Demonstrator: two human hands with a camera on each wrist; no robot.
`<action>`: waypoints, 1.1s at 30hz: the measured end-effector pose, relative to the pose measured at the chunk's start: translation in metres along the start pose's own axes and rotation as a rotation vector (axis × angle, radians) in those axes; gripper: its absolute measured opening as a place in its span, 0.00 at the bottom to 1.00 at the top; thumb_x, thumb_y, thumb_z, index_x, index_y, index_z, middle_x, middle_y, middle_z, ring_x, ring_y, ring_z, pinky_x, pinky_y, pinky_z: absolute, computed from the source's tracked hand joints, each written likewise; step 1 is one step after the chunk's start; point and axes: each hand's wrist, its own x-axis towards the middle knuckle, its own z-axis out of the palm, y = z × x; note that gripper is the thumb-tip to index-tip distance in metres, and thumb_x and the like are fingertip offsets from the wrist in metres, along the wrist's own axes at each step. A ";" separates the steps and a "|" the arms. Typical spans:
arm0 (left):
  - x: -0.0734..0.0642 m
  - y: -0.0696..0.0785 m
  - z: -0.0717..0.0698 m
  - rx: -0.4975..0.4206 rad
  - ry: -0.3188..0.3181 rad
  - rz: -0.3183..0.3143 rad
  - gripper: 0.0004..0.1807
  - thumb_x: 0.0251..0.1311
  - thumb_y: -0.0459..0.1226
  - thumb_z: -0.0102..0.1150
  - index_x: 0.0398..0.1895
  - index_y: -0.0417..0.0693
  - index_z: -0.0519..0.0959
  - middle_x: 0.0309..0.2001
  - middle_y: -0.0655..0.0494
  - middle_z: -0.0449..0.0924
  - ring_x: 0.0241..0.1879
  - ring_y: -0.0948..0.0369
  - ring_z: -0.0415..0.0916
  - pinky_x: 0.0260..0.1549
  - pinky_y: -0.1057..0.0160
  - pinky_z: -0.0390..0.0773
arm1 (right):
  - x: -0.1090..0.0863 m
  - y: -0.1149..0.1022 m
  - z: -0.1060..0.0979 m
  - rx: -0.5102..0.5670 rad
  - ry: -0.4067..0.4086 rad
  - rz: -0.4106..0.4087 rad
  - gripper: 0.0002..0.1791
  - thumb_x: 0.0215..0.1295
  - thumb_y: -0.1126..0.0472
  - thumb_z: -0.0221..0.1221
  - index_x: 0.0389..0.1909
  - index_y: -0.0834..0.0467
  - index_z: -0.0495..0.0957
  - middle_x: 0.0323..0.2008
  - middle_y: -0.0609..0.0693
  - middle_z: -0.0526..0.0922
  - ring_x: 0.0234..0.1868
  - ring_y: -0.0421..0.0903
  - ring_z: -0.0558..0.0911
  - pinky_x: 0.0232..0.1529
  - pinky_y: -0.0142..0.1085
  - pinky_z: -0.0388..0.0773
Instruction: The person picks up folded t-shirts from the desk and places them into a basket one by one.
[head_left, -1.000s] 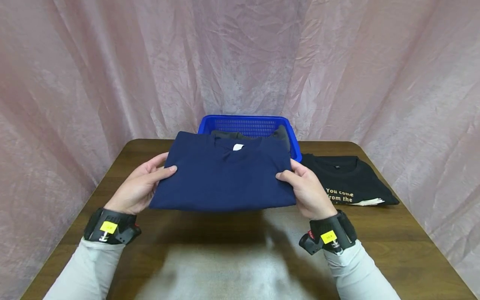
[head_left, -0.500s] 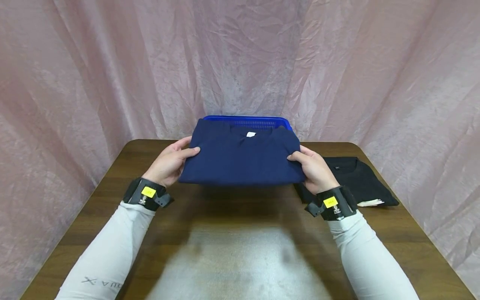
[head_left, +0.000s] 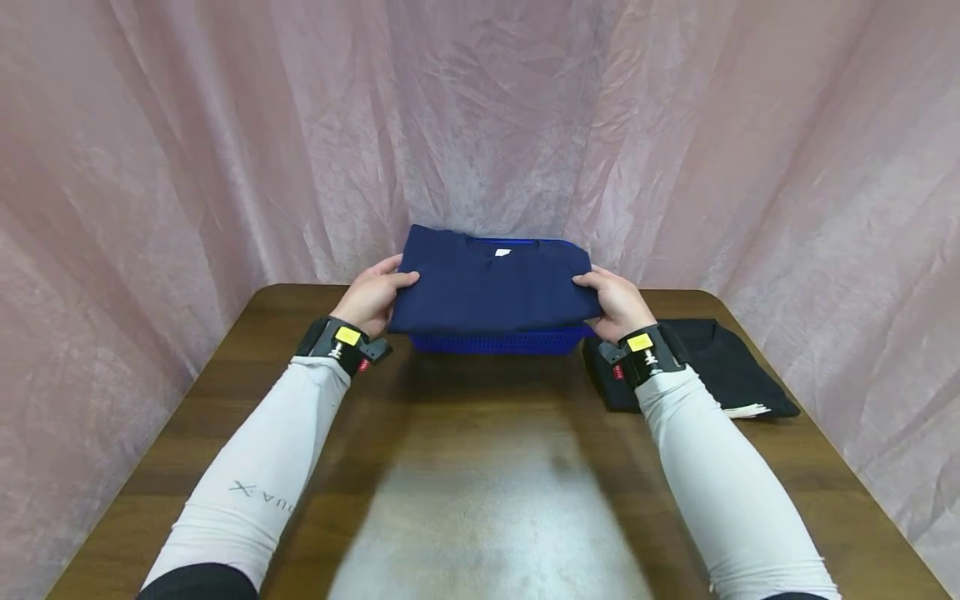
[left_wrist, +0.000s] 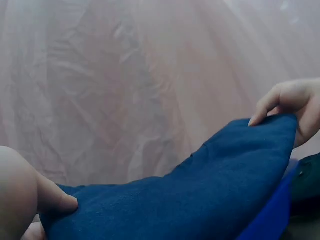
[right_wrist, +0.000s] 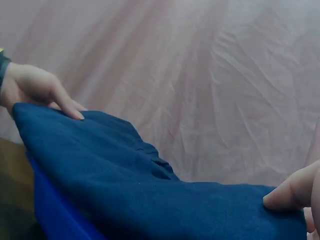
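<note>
A folded navy T-shirt (head_left: pixel 491 287) with a white neck label is held out flat over the blue basket (head_left: pixel 495 343). My left hand (head_left: pixel 375 296) pinches its left edge, thumb on top and fingers beneath. On the opposite edge my right hand (head_left: pixel 617 304) grips the cloth the same way. Both wrist views show the thumbs pressing on the navy T-shirt (left_wrist: pixel 200 195), whose middle sags a little between the hands. Most of the basket, with whatever lies inside, is hidden under the shirt; its front wall shows below.
A folded black T-shirt (head_left: pixel 731 367) lies on the wooden table (head_left: pixel 480 467) at the right, partly covered by my right wrist. Behind the table hangs a pink curtain (head_left: pixel 495 117).
Both hands have carried the navy T-shirt forward, away from me, and somewhat to the right, from in front of the basket to above it. The black T-shirt has stayed put.
</note>
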 end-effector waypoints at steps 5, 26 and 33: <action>0.024 -0.004 0.004 0.025 0.044 0.016 0.32 0.72 0.30 0.53 0.76 0.52 0.58 0.66 0.50 0.67 0.54 0.55 0.73 0.39 0.62 0.81 | 0.015 -0.001 -0.002 0.021 0.042 -0.027 0.30 0.76 0.73 0.44 0.76 0.58 0.52 0.70 0.53 0.60 0.55 0.46 0.74 0.43 0.32 0.80; -0.011 -0.018 0.020 0.563 0.129 0.513 0.13 0.66 0.25 0.56 0.52 0.35 0.80 0.46 0.41 0.81 0.41 0.50 0.80 0.33 0.60 0.85 | -0.018 0.009 -0.016 -0.605 0.444 -0.399 0.15 0.73 0.64 0.54 0.56 0.64 0.77 0.47 0.55 0.79 0.46 0.54 0.79 0.39 0.30 0.81; -0.036 -0.041 0.045 0.808 -0.055 0.607 0.10 0.66 0.33 0.61 0.49 0.46 0.82 0.45 0.58 0.83 0.39 0.64 0.79 0.38 0.58 0.82 | -0.049 0.021 -0.042 -0.643 0.388 -0.392 0.15 0.72 0.62 0.55 0.56 0.62 0.77 0.48 0.54 0.80 0.47 0.55 0.77 0.39 0.31 0.81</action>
